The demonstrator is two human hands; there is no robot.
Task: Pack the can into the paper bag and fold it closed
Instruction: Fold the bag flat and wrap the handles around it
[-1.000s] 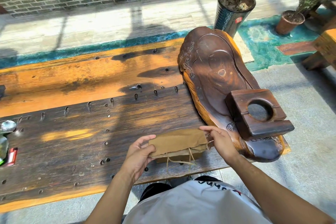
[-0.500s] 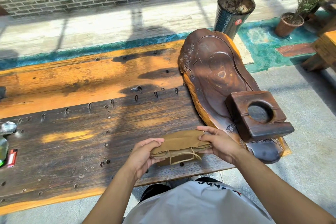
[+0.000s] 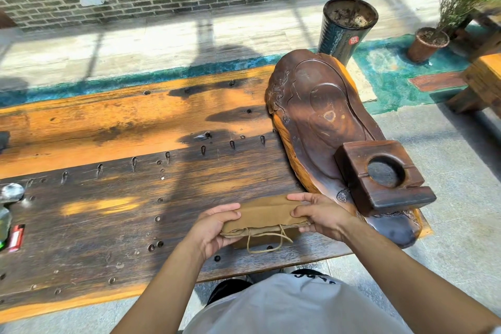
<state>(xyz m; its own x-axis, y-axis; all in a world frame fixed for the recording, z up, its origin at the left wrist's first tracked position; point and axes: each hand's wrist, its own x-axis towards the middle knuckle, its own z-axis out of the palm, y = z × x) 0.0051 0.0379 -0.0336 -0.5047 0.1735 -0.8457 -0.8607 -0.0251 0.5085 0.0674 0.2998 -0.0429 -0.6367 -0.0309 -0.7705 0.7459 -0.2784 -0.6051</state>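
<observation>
My left hand and right hand grip opposite ends of the folded brown paper bag on the wooden table, fingers curled over its top.

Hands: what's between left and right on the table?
Head view: only the folded paper bag. The left hand grips its left end, the right hand its right end, and the string handles hang off the near edge.

Matt paper bag (worn wood table)
</observation>
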